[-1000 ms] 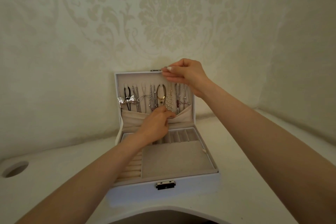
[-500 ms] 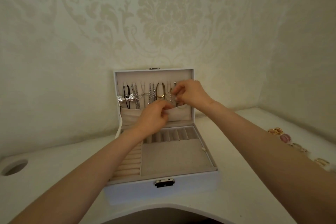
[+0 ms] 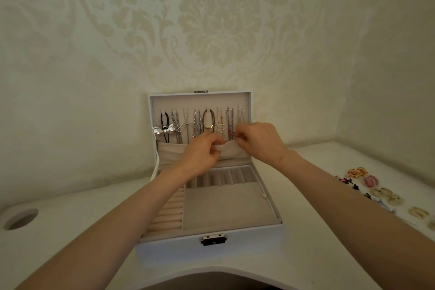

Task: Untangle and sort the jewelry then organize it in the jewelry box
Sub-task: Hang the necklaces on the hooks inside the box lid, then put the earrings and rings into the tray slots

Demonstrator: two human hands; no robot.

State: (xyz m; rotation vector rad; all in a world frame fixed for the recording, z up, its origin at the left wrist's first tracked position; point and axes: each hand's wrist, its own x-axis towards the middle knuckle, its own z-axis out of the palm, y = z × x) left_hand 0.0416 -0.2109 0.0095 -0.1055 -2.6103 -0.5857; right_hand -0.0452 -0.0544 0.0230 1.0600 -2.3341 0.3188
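The left hand (image 3: 200, 152) is pinching the top hem of the cloth pocket (image 3: 169, 154) inside the lid (image 3: 200, 100) of the jewelry box (image 3: 179, 254). Its grip is narrow, with the fingers curling over the hem and drawing it a little outward. Just to the right of that grip, the right hand (image 3: 261, 141) is pinching the same hem, thumb and fingertips pressing close together. Whether a chain is also caught in this grip cannot be told. The two grips are sitting almost against each other, with a pale fold of hem showing between them.

Directly above both grips, the necklaces (image 3: 196, 125) are hanging in a row inside the lid, their lower ends dropping behind the pocket. Well to the left of the left grip, a silver bow pendant (image 3: 162, 130) is dangling just above the hem. Below the grips the box is lying open, with the ring rolls (image 3: 168, 209) down and to the left and a flat padded compartment (image 3: 226, 205) straight below. The latch (image 3: 213, 239) is sitting on the front wall, well below both grips.

The box is standing on a white surface (image 3: 317, 254). Well to the right of the right grip, loose earrings (image 3: 370, 181) are lying scattered on it. Far to the left of the left grip, a round hole (image 3: 22, 219) is showing in the surface.
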